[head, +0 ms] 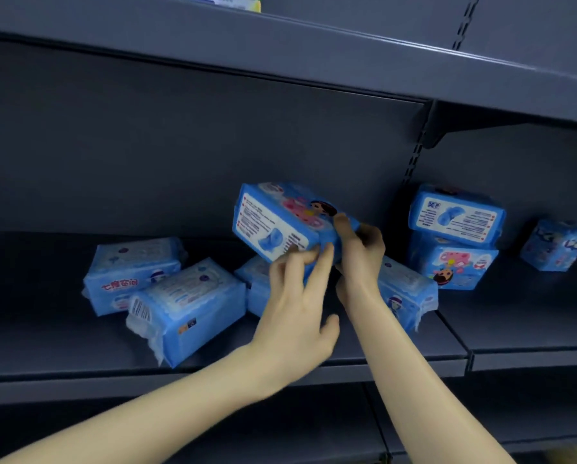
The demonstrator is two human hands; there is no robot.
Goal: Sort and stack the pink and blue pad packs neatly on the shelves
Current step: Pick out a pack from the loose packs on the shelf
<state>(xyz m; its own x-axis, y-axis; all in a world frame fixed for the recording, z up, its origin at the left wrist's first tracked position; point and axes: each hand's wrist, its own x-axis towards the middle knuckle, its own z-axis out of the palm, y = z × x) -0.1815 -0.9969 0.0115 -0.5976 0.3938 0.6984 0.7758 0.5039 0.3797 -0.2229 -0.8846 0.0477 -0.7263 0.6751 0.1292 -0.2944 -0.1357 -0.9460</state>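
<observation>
A blue pad pack (pixel 277 219) with a pink cartoon print is held tilted above the grey shelf (pixel 397 349). My right hand (pixel 360 249) grips its right end with curled fingers. My left hand (pixel 297 303) reaches up with straight fingers touching the pack's lower edge. Under the hands lie several light blue packs, among them a pack at the far left (pixel 129 272), a pack near the front edge (pixel 186 309) and one beside my right wrist (pixel 404 293). Two blue packs are stacked at the right (pixel 454 236).
A single blue pack (pixel 556 244) stands on the neighbouring shelf section at the far right. An upper shelf (pixel 313 51) overhangs the space. A slotted upright (pixel 414 152) divides the two sections. A green and white box (pixel 226 1) shows at the top edge.
</observation>
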